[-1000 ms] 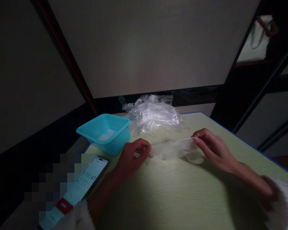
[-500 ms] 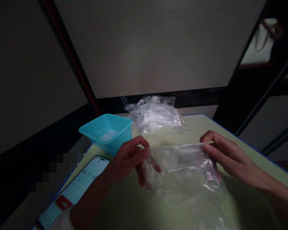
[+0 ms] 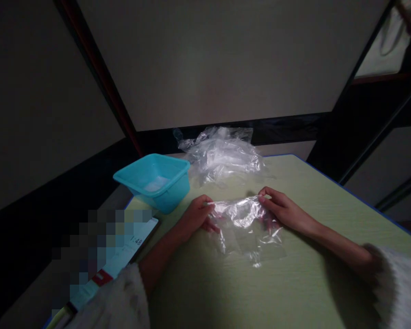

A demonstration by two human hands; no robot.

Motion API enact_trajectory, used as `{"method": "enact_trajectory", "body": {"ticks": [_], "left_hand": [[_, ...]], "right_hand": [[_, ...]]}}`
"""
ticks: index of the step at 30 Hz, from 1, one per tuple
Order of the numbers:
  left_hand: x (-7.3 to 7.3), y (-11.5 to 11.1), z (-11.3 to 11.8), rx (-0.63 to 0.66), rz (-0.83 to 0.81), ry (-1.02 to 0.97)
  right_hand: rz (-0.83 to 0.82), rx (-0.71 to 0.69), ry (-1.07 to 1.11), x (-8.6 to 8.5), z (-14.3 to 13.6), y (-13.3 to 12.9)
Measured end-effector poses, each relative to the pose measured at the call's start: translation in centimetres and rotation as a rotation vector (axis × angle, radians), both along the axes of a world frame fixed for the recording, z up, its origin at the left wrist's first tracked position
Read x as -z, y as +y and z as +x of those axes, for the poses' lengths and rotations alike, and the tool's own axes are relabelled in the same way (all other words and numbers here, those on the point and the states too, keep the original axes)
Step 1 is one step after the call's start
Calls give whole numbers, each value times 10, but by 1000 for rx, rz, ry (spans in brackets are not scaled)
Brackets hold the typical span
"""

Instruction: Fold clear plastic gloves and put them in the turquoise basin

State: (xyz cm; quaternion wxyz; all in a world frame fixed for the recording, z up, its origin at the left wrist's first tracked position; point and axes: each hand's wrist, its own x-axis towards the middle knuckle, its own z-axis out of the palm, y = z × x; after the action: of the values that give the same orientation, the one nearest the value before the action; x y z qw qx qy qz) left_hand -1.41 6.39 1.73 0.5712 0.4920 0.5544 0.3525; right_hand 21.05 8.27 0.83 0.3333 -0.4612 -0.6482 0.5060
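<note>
A clear plastic bag (image 3: 245, 224) is stretched between my two hands above the tabletop, its lower part hanging toward me. My left hand (image 3: 199, 214) pinches the bag's upper left corner between thumb and forefinger, the other fingers showing behind the film. At the upper right corner, my right hand (image 3: 277, 208) grips the edge the same way, with some fingers seen through the plastic. Beyond the hands lies a heap of similar clear plastic bags (image 3: 226, 157). The turquoise basin (image 3: 173, 189), left of the heap, has something whitish and flat inside (image 3: 156, 183).
A phone (image 3: 123, 256) with a lit timer screen lies left of my left forearm, partly covered by the sleeve. The pale green table (image 3: 315, 192) has a blue edge. Behind it stands a panelled wall (image 3: 226, 68). A white bag (image 3: 383, 45) sits on a shelf at upper right.
Both hands have moved away from me with the bag, and the right hand has come closer to the left. The bag's span has shortened. The view has shifted slightly.
</note>
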Motion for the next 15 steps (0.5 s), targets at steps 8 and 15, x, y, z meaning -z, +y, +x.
{"method": "enact_trajectory", "body": {"ticks": [8,15], "left_hand": [[-3,3,6,-72,8,11],[-5,-1,5,-69,-30,0]], "right_hand": [[85,72,-27,2,-1,6],[142,135,-55,3,3,11]]}}
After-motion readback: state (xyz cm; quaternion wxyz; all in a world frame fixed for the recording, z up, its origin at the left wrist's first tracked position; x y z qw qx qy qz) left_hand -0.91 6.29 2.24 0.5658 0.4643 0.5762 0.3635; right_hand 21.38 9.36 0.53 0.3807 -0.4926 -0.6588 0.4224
